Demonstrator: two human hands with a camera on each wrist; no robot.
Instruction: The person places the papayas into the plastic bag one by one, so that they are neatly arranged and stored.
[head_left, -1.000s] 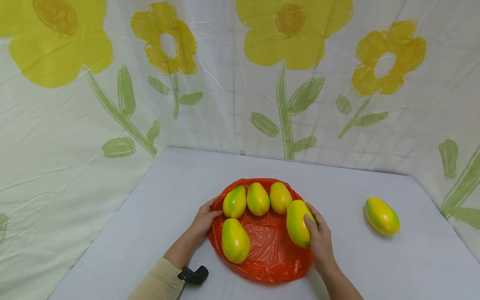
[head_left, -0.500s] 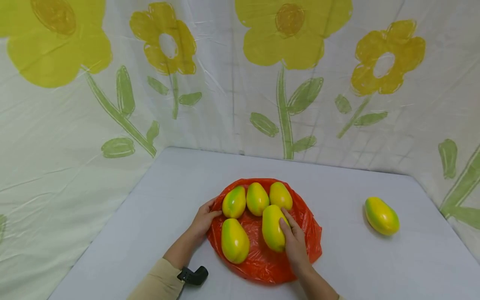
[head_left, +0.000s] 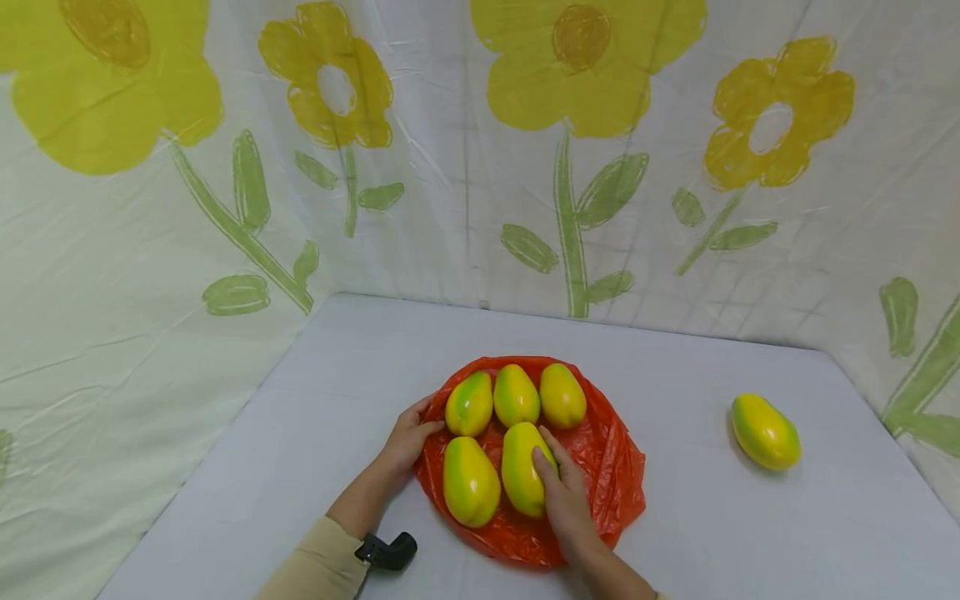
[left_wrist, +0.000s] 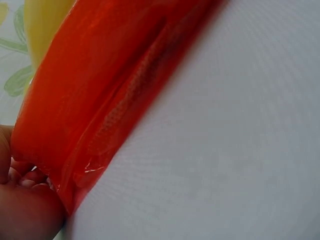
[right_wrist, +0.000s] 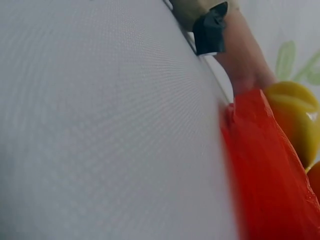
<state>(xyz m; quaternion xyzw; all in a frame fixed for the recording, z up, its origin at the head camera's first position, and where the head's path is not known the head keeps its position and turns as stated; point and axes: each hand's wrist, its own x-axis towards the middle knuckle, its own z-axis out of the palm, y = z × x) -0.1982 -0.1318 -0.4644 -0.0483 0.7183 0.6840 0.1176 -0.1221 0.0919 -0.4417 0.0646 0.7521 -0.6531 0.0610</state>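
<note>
A red plastic bag [head_left: 600, 467] lies spread wide on the table, its rim forming a round opening. My left hand [head_left: 406, 435] pinches its left rim; in the left wrist view the thumb [left_wrist: 30, 212] is on the red plastic. With my right hand [head_left: 564, 492] I grip a yellow-green papaya [head_left: 522, 471] low inside the bag, thumb over its right side. Close to its left lies another papaya [head_left: 471, 482]. Along the back of the bag sit three more: a left papaya [head_left: 469, 404], a middle papaya [head_left: 517, 396] and a right papaya [head_left: 562, 396].
One loose papaya [head_left: 766, 432] lies to the right on the white table [head_left: 360, 350]. A black strap with a device [head_left: 387, 551] is on my left wrist. Behind the table hangs a white curtain [head_left: 442, 208] with yellow flowers.
My right hand has carried its papaya left from the bag's right side to beside the front-left papaya. The left hand has stayed on the rim.
</note>
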